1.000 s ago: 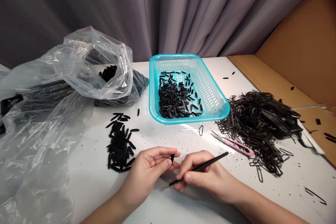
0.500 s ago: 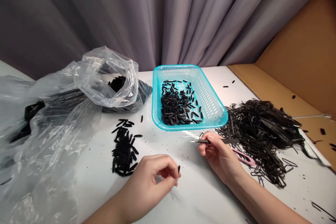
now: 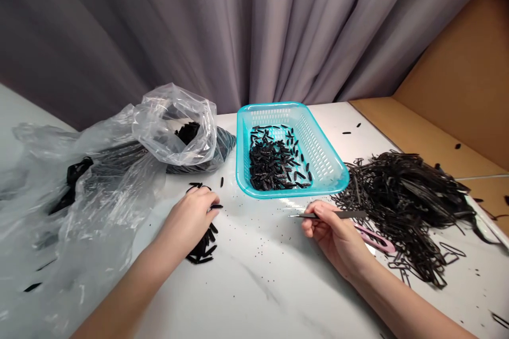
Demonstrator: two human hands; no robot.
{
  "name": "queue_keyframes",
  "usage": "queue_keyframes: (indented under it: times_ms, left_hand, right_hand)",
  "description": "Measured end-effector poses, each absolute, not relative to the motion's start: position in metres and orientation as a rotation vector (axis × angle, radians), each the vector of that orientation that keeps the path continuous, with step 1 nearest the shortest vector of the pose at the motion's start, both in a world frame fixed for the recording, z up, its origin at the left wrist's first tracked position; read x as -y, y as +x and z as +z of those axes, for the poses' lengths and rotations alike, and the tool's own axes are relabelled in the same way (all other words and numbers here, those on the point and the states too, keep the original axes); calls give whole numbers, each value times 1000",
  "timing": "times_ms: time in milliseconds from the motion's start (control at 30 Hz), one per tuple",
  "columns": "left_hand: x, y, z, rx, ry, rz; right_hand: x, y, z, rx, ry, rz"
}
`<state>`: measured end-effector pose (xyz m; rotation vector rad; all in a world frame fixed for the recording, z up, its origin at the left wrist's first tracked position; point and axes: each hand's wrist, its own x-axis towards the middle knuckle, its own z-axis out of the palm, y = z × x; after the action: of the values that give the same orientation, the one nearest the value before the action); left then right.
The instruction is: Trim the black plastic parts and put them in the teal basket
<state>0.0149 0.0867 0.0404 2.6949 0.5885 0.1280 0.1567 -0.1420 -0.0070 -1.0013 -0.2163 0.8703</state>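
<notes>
My left hand (image 3: 191, 217) is over a pile of small black oblong pieces (image 3: 202, 251) on the white table. Its fingers are bent and closed at one small black piece (image 3: 216, 206) on the pile's right side; the thumb is mostly hidden. Slim black tweezers (image 3: 338, 214) with a fine silvery tip lie between the thumb and fingers of my right hand (image 3: 328, 225). That hand hovers below the front rim of a blue plastic basket (image 3: 292, 194), the tip pointing left. More of the black pieces (image 3: 270, 164) lie in the basket.
Clear plastic bags (image 3: 175, 127) with black contents spread over the left side. To the right is a tangled heap of thin black loops (image 3: 413, 190), with a pink oblong object (image 3: 376, 238) beside it. Tiny specks dot the white table (image 3: 238, 307). Grey curtains (image 3: 222, 26) hang behind.
My left hand has moved left and away, from the table's middle, where it pinched a small black piece, to the pile. My right hand stays put with the tweezers. The view has shifted slightly.
</notes>
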Motion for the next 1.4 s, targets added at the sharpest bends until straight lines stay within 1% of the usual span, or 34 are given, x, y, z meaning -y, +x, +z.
queue_keyframes:
  times_ms: [133, 200, 300, 367, 500, 767, 967, 1167, 1400]
  left_hand:
    - [-82, 16, 37, -585, 2650, 170]
    - [-69, 17, 42, -614, 2493, 181]
    - [-43, 15, 44, -662, 1720, 69]
    - [-27, 12, 40, -633, 1349, 25]
    - [-7, 9, 25, -638, 1035, 15]
    - [0, 13, 16, -633, 1029, 34]
    - [-4, 9, 10, -666, 1413, 80]
    - [-2, 5, 9, -540, 1693, 111]
    - [-1, 5, 12, -502, 1644, 63]
  right_hand:
    - [143, 156, -5, 229, -1012, 878]
    - [143, 155, -4, 240, -1014, 882]
    - [145, 152, -1, 277, -1030, 884]
    - [146, 150, -1, 338, -1056, 875]
    - [147, 147, -2, 518, -1146, 807]
    - [149, 143, 4, 813, -1373, 770]
    - [148, 143, 7, 783, -1358, 743]
    - [151, 142, 3, 909, -1506, 761]
    - [150, 144, 1, 904, -1431, 758]
